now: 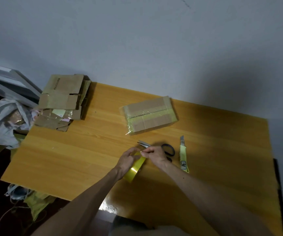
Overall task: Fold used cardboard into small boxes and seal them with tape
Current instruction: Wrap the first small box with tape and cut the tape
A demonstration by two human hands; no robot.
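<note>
Left hand (128, 160): fingers curled round tape roll (134, 170), near centre of tabletop (69, 159). Right hand (155, 155): fingers pinching at the roll's top edge. Taped box (150, 114) far centre, flat cardboard stack (60, 103) far left.

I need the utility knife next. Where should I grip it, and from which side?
Grip the utility knife by its yellow-green handle, from above at the near end. It lies flat on the table, blade end pointing toward the wall, so the handle is the closer part. The scissors lie close on its left, so come from the right.
</note>
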